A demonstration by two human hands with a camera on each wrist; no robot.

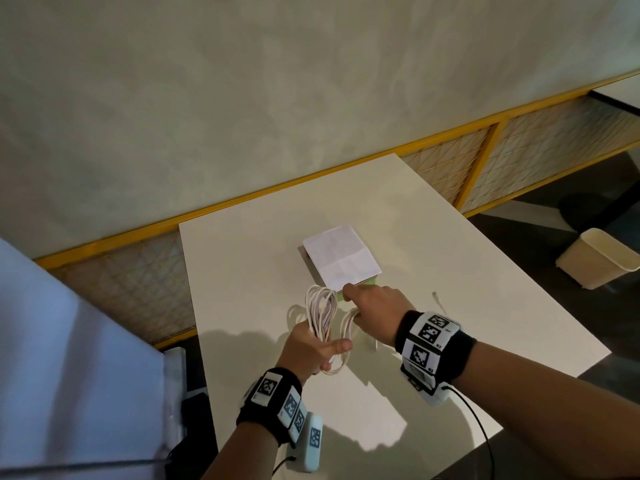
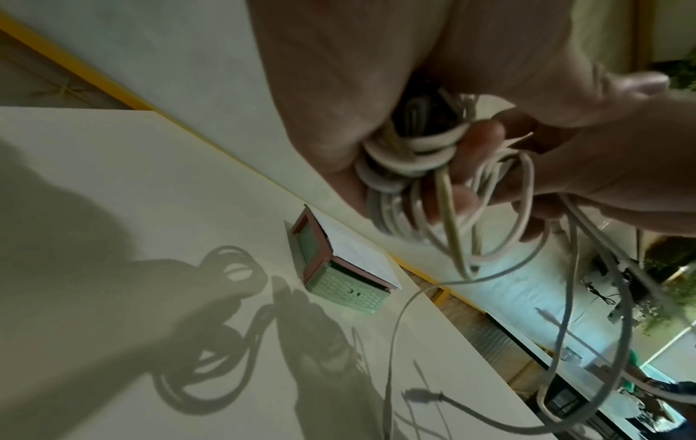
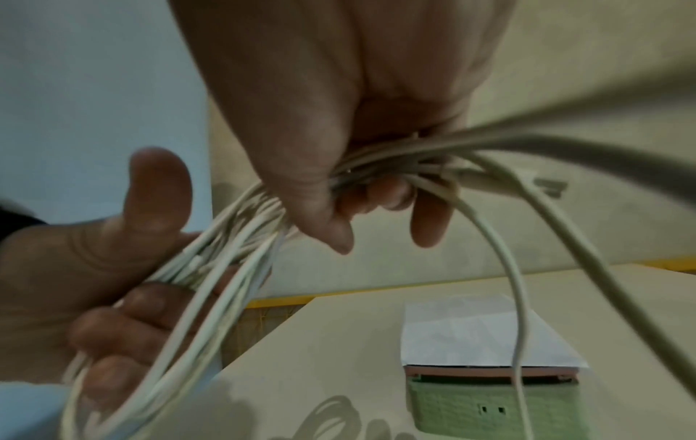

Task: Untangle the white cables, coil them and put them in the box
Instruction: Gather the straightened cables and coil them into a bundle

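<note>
My left hand (image 1: 313, 344) holds the looped white cables (image 1: 322, 315) above the table (image 1: 450, 271). My right hand (image 1: 375, 304) grips more loops. The green box (image 2: 339, 281) sits at twelve o'clock, paper (image 1: 341, 258) on top.

White table (image 1: 433, 237) stands against pale plaster wall (image 1: 242, 98). Yellow rail (image 1: 381, 152) runs along wall base, cream lattice panels (image 1: 554, 154) below it. Dark glossy floor (image 1: 519, 230) to right, cream bin (image 1: 599, 259) on it, well apart from table. Hard light from above throws sharp shadows (image 2: 226, 327) on tabletop. Pale blue cloth (image 1: 69, 341) at left edge.
</note>
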